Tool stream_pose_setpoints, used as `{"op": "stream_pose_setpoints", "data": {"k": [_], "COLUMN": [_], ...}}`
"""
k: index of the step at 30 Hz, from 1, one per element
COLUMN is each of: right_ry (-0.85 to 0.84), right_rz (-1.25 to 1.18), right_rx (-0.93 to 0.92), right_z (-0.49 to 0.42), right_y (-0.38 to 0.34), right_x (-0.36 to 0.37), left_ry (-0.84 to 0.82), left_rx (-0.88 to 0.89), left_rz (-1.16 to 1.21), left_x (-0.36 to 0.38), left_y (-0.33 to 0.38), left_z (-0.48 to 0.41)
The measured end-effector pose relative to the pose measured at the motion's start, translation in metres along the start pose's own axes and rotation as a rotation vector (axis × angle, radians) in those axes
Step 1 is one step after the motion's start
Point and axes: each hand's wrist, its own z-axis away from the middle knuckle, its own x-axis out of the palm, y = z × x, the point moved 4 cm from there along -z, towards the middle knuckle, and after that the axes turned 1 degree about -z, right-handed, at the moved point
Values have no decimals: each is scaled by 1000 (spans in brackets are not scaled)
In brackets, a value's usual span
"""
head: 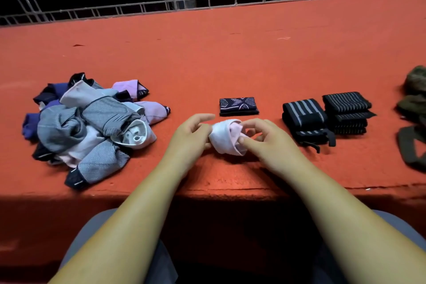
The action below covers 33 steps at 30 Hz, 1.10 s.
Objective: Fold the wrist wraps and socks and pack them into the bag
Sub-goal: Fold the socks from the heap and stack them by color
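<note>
I hold a pale pink rolled cotton sock just above the near edge of the orange-red felt-covered table; my left hand curls round its left end, and my right hand pinches the cuff at its right end, thumb underneath; how far my fingertips go into the roll is hidden by the fabric. Just behind the sock lies a folded navy sock with a pale pattern, flat on the table; well to the left of the sock sits a loose heap of grey, lilac and blue socks, too tangled to count. To the right of the sock stand two stacks of folded black wrist wraps, one with broad grey stripes, one with thin stripes, touching each other. Farther right of the sock, an olive-green fabric bag is cut off by the frame; whether it is open I cannot tell.
</note>
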Motion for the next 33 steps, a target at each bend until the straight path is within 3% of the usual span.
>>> {"op": "stream_pose_setpoints", "data": {"k": [4, 11, 14, 17, 22, 28, 31, 33], "right_ry": [-18, -7, 25, 30, 146, 404, 399, 279], "right_rz": [55, 186, 259, 146, -13, -77, -101, -148], "right_rx": [-20, 34, 23, 78, 149, 216, 152, 91], "right_z": [-4, -8, -8, -6, -2, -1, 4, 4], "right_y": [3, 5, 1, -1, -2, 8, 1, -3], "right_x": [3, 2, -2, -5, -15, -39, -38, -32], "left_ry": [-26, 161, 167, 191, 310, 527, 465, 363], "left_rx": [79, 232, 177, 98, -54, -120, -113, -78], "left_rz": [-179, -474, -457, -424, -154, 357, 575, 566], "left_x": [4, -3, -10, -24, -50, -81, -74, -62], "left_y": [-4, 1, 1, -5, -17, -13, -10, -5], "left_z": [0, -4, -7, -14, -31, -44, -44, -43]}}
